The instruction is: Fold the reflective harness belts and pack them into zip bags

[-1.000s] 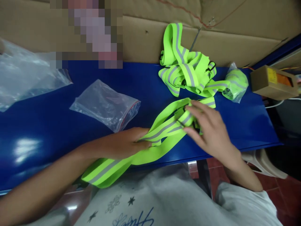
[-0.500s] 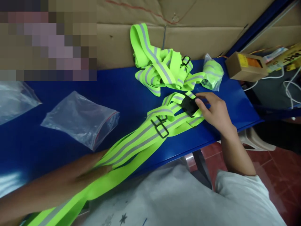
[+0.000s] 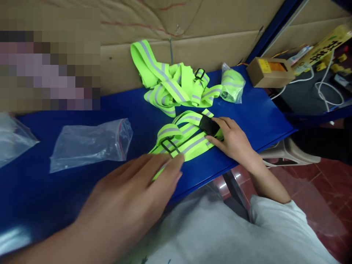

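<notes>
A neon-green reflective strap (image 3: 196, 145) with grey stripes lies in folded layers near the front of the blue table. My right hand (image 3: 233, 141) grips its right end, thumb and fingers around the black buckle (image 3: 209, 125). At the strap's left end, my left hand (image 3: 132, 192) looms large and slightly blurred. A sliver of green shows between its thumb and fingers, which are closed over the folds. Beside those fingers sits a black slide adjuster (image 3: 169, 146). What lies under the left palm is hidden.
Behind the folds lies a tangled pile of reflective straps (image 3: 176, 84). To its right are a bagged strap (image 3: 232, 85) and a cardboard box (image 3: 271, 73). Clear plastic bags (image 3: 88, 145) rest on the left of the blue table (image 3: 258, 113). Cardboard (image 3: 209, 47) lines the back.
My left hand has come up from the lower left to the folds, and the long strap run there is no longer visible. My right hand stays at the buckle. The view has shifted.
</notes>
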